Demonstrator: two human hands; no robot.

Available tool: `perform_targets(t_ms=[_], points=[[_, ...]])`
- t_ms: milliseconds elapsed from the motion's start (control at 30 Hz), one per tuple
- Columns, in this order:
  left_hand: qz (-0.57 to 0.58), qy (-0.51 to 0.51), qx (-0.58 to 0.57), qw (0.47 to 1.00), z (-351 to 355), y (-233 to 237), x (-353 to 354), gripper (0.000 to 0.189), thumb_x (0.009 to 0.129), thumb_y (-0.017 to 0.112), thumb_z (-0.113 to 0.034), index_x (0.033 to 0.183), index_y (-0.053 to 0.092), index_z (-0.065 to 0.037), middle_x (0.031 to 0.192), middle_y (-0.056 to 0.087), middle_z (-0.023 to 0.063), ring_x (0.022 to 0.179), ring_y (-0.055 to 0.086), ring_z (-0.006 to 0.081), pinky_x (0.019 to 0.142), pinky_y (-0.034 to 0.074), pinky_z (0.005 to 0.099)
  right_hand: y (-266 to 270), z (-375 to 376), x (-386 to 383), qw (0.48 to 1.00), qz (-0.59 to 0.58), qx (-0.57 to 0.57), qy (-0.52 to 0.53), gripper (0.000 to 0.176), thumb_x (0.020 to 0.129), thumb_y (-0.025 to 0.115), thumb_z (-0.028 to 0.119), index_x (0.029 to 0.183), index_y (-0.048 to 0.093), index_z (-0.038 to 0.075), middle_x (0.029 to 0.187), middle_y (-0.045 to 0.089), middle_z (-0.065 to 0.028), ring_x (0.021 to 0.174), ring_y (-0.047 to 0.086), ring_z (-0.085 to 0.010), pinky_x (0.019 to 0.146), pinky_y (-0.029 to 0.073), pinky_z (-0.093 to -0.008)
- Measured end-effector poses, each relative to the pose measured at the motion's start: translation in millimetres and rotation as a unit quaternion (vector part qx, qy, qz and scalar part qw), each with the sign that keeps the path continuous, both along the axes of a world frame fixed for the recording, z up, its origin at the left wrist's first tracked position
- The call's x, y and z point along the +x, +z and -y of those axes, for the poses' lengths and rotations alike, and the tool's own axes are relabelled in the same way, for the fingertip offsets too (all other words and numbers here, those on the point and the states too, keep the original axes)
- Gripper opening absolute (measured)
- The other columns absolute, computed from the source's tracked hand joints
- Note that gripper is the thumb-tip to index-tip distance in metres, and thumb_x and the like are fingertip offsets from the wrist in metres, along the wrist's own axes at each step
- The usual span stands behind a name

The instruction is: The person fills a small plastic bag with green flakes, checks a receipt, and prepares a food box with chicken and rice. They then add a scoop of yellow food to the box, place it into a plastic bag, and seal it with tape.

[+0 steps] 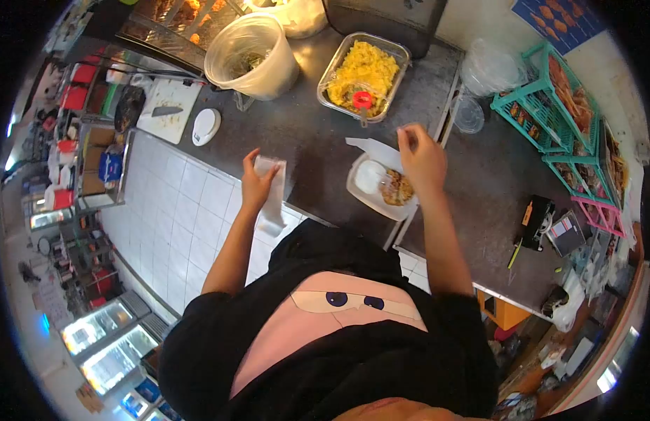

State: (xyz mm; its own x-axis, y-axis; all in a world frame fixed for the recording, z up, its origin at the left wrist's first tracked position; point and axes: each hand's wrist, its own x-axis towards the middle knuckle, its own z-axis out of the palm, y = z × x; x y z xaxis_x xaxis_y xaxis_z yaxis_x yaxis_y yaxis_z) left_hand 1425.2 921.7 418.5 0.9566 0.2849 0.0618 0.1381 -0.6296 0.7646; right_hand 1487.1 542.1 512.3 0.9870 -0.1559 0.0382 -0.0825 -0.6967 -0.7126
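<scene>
Black shirt [206, 337] is facing the bench [304, 130] edge, left hand [257, 186] is pinching plastic [273, 210] there, right hand [423, 161] is curling beside the box [390, 210], hold unclear

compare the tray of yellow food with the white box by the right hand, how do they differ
The tray is the larger; the white box is smaller.
The tray is heaped with yellow food, while the box holds a white mound beside a brown portion.
A red item rests at the tray's near end; none shows in the box.
Both sit uncovered on the dark counter.
</scene>
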Motion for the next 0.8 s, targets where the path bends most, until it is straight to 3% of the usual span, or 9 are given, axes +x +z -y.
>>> perform_targets(t_ms=[100,167,300,333,433,467,533,600,800], points=[[-0.088,0.014,-0.189,0.978,-1,23,58,0.049,0.087,0.076,-0.023,0.128,0.057,-0.003,0.107,0.07,0.0116,0.095,0.067,0.0206,0.086,0.051,0.0324,-33,-51,85,0.965,-0.122,-0.222,0.066,0.028,0.091,0.067,0.038,0.094,0.068,0.01,0.077,0.071,-0.0089,0.069,0.071,-0.0302,0.062,0.054,-0.0416],[-0.13,-0.009,-0.412,0.902,-12,16,87,0.041,0.09,0.074,-0.025,0.123,0.063,-0.003,0.108,0.069,0.0076,0.09,0.066,0.0133,0.082,0.051,0.0288,-79,-76,128,0.932,-0.271,-0.22,0.096,0.026,0.092,0.067,0.034,0.095,0.067,0.008,0.076,0.071,-0.0096,0.066,0.072,-0.0279,0.059,0.054,-0.042],[-0.169,0.012,-0.557,0.813,-14,22,130,0.03,0.09,0.074,-0.024,0.112,0.064,-0.006,0.102,0.068,0.0039,0.092,0.065,0.013,0.079,0.051,0.0302,-110,-98,149,0.885,-0.462,-0.046,0.029,0.024,0.091,0.067,0.023,0.102,0.065,0.001,0.083,0.074,-0.0128,0.07,0.074,-0.0257,0.059,0.057,-0.0405],[-0.205,0.016,-0.534,0.82,-15,34,136,0.03,0.092,0.071,-0.029,0.11,0.061,-0.007,0.105,0.067,0.0048,0.095,0.065,0.0164,0.081,0.052,0.0335,-117,-99,152,0.888,-0.46,-0.01,-0.004,0.021,0.09,0.068,0.016,0.103,0.064,0.0,0.074,0.071,-0.0111,0.056,0.07,-0.0214,0.05,0.055,-0.0368],[-0.259,-0.023,-0.595,0.76,-29,17,161,0.036,0.095,0.066,-0.035,0.117,0.058,-0.007,0.109,0.067,0.0076,0.1,0.066,0.0204,0.086,0.053,0.0401,-98,-97,146,0.91,-0.413,-0.014,0.021,0.022,0.093,0.066,0.019,0.101,0.064,-0.002,0.071,0.069,-0.0087,0.055,0.069,-0.0199,0.051,0.055,-0.0361],[-0.288,-0.031,-0.607,0.74,-33,12,168,0.039,0.099,0.058,-0.036,0.123,0.055,-0.006,0.116,0.066,0.0103,0.106,0.065,0.024,0.093,0.052,0.0472,-106,-96,147,0.918,-0.392,-0.042,0.035,0.017,0.092,0.062,0.015,0.098,0.066,-0.001,0.073,0.069,-0.0108,0.059,0.07,-0.0241,0.054,0.055,-0.0414],[-0.318,-0.053,-0.645,0.693,-39,6,181,0.04,0.099,0.058,-0.035,0.126,0.056,-0.007,0.119,0.066,0.0106,0.111,0.064,0.025,0.098,0.05,0.0485,-105,-109,140,0.95,-0.187,-0.232,0.1,0.015,0.09,0.059,0.01,0.096,0.067,0.0,0.077,0.071,-0.014,0.065,0.071,-0.0278,0.059,0.056,-0.0446],[-0.341,-0.066,-0.667,0.659,-45,3,189,0.039,0.099,0.057,-0.034,0.127,0.056,-0.007,0.121,0.066,0.0107,0.113,0.063,0.0253,0.099,0.05,0.049,-118,-120,145,0.928,-0.049,-0.326,0.172,0.019,0.09,0.056,0.014,0.1,0.066,0.002,0.078,0.068,-0.0243,0.071,0.07,-0.0384,0.059,0.055,-0.0495],[-0.373,-0.081,-0.672,0.635,-52,4,212,0.037,0.1,0.056,-0.032,0.127,0.056,-0.006,0.12,0.066,0.0101,0.109,0.066,0.0247,0.097,0.051,0.0485,-145,-154,148,0.802,0.02,-0.462,0.378,0.009,0.073,0.063,0.008,0.072,0.072,0.007,0.068,0.069,-0.0127,0.068,0.071,-0.0292,0.056,0.055,-0.0424]])
